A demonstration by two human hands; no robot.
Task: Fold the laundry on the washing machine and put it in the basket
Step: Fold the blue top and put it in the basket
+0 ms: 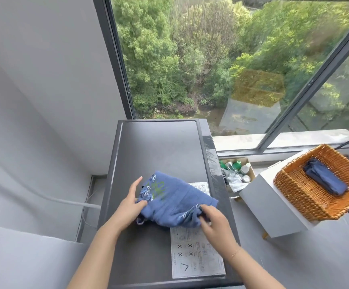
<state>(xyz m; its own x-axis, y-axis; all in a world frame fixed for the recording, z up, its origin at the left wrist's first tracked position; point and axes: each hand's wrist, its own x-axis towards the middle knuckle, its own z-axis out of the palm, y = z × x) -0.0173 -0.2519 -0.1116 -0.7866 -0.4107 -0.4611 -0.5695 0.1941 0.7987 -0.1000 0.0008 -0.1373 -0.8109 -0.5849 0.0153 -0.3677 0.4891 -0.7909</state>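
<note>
The left hand and right hand each pinched an edge of the blue towel, which lay bunched between them on the washing machine. At right, the wicker basket held a folded dark blue cloth.

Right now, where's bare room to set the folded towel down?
Far half of the washer top, beyond the towel, is bare. Basket: bare left of the dark cloth. Crowded: near right, where the sticker and both hands sit.
</note>
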